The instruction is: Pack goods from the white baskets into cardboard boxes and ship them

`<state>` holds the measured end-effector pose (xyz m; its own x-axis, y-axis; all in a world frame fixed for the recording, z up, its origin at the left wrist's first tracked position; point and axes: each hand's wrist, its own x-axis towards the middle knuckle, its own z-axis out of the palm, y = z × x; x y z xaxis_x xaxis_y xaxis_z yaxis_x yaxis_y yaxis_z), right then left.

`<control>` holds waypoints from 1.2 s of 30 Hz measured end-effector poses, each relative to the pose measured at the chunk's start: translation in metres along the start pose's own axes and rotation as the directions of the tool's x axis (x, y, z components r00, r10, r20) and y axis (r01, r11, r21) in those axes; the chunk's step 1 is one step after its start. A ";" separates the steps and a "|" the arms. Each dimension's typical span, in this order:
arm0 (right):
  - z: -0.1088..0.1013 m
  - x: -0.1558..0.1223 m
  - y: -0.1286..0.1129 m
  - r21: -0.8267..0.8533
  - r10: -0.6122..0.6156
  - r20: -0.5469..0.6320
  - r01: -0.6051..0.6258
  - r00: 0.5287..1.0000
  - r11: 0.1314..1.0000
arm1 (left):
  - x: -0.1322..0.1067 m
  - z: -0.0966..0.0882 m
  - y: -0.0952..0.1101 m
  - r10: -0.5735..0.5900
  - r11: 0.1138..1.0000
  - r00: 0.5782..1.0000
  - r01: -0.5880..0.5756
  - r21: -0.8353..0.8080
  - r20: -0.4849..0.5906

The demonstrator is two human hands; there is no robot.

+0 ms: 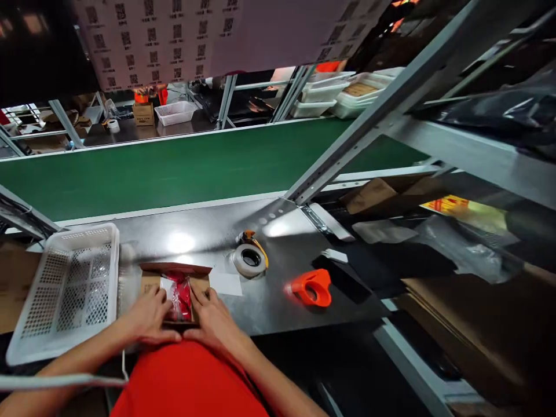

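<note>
A small open cardboard box (150, 282) stands at the near edge of the metal table, its far flap raised. Inside lies a red item in clear plastic wrapping (182, 298), with a white patch on its left side. My left hand (150, 315) holds the box's near left corner, fingertips reaching in beside the packet. On the opposite side, my right hand (214, 315) grips the near right corner, its fingers against the packet's right edge. Both thumbs rest along the near side. A white paper sheet (226, 284) lies just right of the box.
Left of the box is a white perforated basket (112, 272). To the right are a roll of clear tape (249, 260), an orange tape dispenser (319, 288) and a black flat object (343, 278). A green conveyor belt (174, 174) runs behind; a slanted metal post (347, 133) rises at right.
</note>
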<state>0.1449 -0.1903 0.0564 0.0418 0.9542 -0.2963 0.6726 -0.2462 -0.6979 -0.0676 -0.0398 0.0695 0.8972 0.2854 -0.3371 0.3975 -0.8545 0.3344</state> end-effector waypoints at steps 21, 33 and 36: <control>0.014 0.030 0.050 -0.230 -0.273 0.111 0.291 0.956 0.929 | -0.010 0.045 -0.032 -0.052 0.968 0.991 0.080 0.237 -0.122; -0.044 0.044 0.143 -0.071 0.037 -0.337 -0.064 0.941 0.995 | -0.003 0.050 -0.033 -0.112 0.978 0.983 0.135 0.161 -0.145; -0.095 0.056 0.195 0.072 0.494 -0.520 -0.541 0.696 0.838 | 0.027 0.044 -0.022 -0.048 0.986 0.994 0.062 0.153 -0.093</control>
<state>0.3490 -0.1683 -0.0342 0.7461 0.6312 -0.2121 0.4874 -0.7347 -0.4718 -0.0603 -0.0322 0.0140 0.8909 0.3656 -0.2694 0.4185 -0.8913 0.1744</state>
